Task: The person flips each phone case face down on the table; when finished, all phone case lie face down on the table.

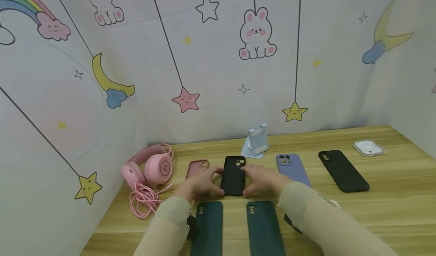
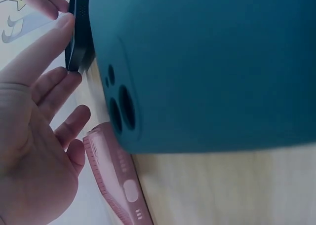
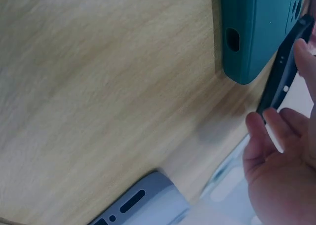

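Note:
A black phone case (image 1: pixel 233 178) lies in the middle of the table, its camera cutouts at the far end. My left hand (image 1: pixel 205 182) holds its left edge, thumb at the near corner and fingers farther up. On the opposite edge my right hand (image 1: pixel 263 178) grips it the same way. Both wrist views show fingertips and thumb right at the case's sides. A pink phone case (image 1: pixel 196 166) sits just beyond my left hand, and a purple phone case (image 1: pixel 293 168) is partly behind my right forearm. Two dark teal phone cases (image 1: pixel 208 225) (image 1: pixel 265 225) lie nearer, between my forearms.
Pink headphones (image 1: pixel 158 169) with a coiled pink cable (image 1: pixel 144 201) stand at the left. A light blue phone stand (image 1: pixel 258 139) is at the back, against the patterned curtain (image 1: pixel 218 59). Another black phone case (image 1: pixel 344 171) and a clear box with white contents (image 1: pixel 369 148) are at the right.

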### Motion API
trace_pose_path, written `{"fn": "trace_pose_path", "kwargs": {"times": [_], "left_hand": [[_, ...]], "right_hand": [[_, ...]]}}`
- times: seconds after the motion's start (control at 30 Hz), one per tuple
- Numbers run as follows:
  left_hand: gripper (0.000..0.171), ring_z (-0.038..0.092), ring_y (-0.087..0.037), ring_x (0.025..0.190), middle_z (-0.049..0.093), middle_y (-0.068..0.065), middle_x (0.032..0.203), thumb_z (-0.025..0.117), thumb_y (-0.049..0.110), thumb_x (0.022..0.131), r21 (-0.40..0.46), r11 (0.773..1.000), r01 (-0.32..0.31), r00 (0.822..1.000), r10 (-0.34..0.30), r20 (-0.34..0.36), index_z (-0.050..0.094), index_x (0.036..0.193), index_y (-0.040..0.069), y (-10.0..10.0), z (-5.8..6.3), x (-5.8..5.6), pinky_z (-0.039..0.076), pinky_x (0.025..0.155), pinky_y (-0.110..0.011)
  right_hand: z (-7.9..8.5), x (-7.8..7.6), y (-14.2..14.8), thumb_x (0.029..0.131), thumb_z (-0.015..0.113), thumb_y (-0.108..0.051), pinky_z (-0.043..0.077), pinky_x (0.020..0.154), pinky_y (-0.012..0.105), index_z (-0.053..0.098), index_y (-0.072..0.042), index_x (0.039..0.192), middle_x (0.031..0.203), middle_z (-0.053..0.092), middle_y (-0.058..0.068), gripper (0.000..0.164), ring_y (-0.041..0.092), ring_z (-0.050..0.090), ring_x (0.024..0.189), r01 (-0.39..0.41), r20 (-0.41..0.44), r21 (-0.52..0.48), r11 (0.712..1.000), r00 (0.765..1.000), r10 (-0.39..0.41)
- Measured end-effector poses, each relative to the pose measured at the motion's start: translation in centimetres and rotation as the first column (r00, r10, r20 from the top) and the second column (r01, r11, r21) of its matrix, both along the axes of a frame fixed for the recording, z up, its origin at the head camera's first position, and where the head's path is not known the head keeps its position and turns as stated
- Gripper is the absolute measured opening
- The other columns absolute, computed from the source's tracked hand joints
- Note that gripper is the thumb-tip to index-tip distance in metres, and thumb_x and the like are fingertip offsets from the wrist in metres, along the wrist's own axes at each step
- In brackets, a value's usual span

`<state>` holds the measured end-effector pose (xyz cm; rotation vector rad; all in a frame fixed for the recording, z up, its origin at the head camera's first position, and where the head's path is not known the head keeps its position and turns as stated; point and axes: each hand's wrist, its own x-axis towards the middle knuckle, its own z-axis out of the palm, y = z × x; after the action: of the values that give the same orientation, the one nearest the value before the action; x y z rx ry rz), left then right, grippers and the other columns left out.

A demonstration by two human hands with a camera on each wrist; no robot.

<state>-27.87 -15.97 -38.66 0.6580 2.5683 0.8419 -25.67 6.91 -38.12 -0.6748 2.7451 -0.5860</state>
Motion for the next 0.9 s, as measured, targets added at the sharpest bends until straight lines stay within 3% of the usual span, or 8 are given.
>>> {"fn": "trace_pose_path", "kwargs": {"times": [0.27,0.6,0.9], "left_hand": [[0.075,0.037,-0.03,0.129,0.043,-0.009,0.14,0.079,0.022,0.076,0.055,0.998,0.007,0.999,-0.009,0.032,0.041,0.14,0.01,-0.4,0.8,0.2,0.029,0.103,-0.049],[0.072,0.039,-0.033,0.127,0.042,-0.007,0.141,0.074,0.026,0.081,0.103,0.991,0.08,0.996,-0.077,-0.036,0.039,0.142,0.01,-0.2,1.5,0.0,0.033,0.102,-0.046],[0.069,0.043,-0.037,0.121,0.044,-0.004,0.139,0.074,0.03,0.081,0.138,0.988,0.062,0.998,-0.058,-0.035,0.042,0.141,0.015,0.3,2.4,0.6,0.036,0.098,-0.049]], "right_hand": [[-0.2,-0.1,0.2,0.075,0.079,-0.03,0.029,0.105,0.045,0.032,0.003,0.142,0.137,0.045,0.02,0.088,0.033,0.039,0.128,0.029,0.057,-0.095,0.995,0.998,-0.024],[-0.3,-0.5,0.4,0.074,0.079,-0.038,0.033,0.102,0.048,0.012,-0.005,0.15,0.132,0.048,0.021,0.106,0.034,0.043,0.124,0.002,0.097,-0.156,0.988,0.995,0.014],[-0.4,-0.6,0.6,0.076,0.076,-0.044,0.035,0.098,0.05,0.002,-0.014,0.151,0.13,0.048,0.025,0.11,0.034,0.049,0.118,0.001,0.153,-0.28,0.96,0.987,0.043]]}}
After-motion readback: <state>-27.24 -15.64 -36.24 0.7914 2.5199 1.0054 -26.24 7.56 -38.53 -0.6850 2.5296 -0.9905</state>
